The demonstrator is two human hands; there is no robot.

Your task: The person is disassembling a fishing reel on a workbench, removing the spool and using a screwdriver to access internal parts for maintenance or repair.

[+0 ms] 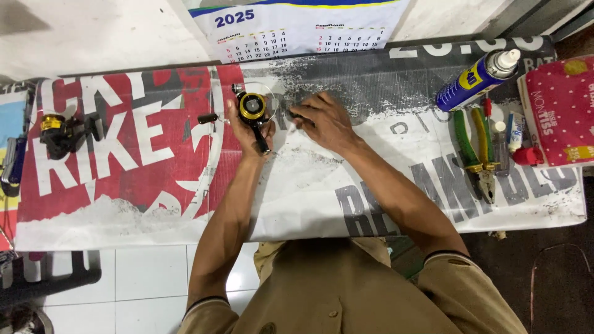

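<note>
Two bare hands were in view, the left hand [247, 127] and the right hand [323, 120]. There were two fishing reels: one black and gold reel [252, 106] in the left hand, and a second reel [60, 133] lying at the far left of the mat. One blue spray can [475, 77] lay at the right. One pair of green-handled pliers [475, 151] lay below it. One printed banner mat [142, 161] covered the bench. One wall calendar [297, 25] hung above.
</note>
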